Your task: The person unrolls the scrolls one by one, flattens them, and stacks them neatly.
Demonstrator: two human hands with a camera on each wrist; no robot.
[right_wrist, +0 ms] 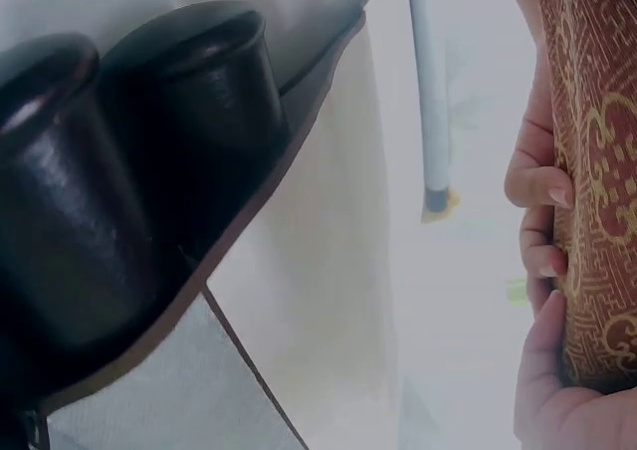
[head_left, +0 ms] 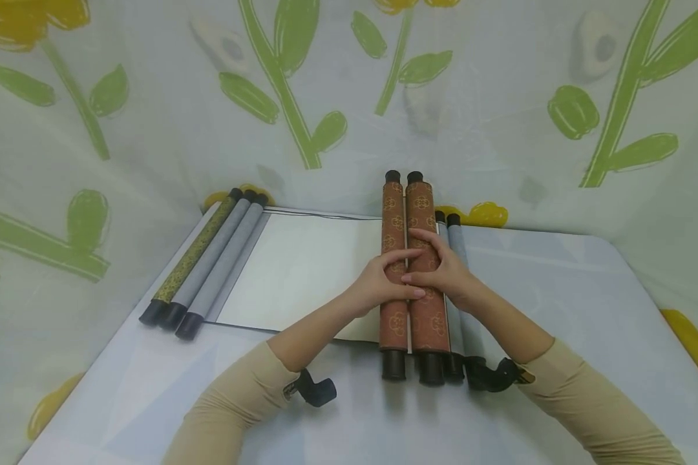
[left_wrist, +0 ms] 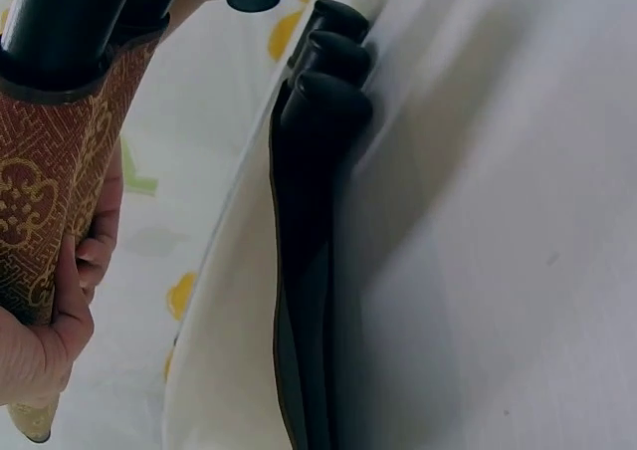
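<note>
Two red-brown rolls with gold patterns and black end knobs stand side by side, a left scroll roll (head_left: 393,326) and a right scroll roll (head_left: 430,332). They are raised over an unrolled scroll sheet (head_left: 302,271). My left hand (head_left: 375,284) grips the left roll, its fingers reaching across to the right roll. With my right hand (head_left: 454,278) I hold the right roll. The fingers of both hands meet between the rolls. In the right wrist view, fingertips (right_wrist: 547,261) press against the brocade (right_wrist: 607,221).
Left on the table (head_left: 558,323) lie a yellow-green roll (head_left: 200,245) and two grey rolls, one nearest the sheet (head_left: 223,265), all with black knobs. Grey rolls (head_left: 458,242) lie beneath and right of the held rolls. A flowered curtain (head_left: 488,142) hangs behind the table.
</note>
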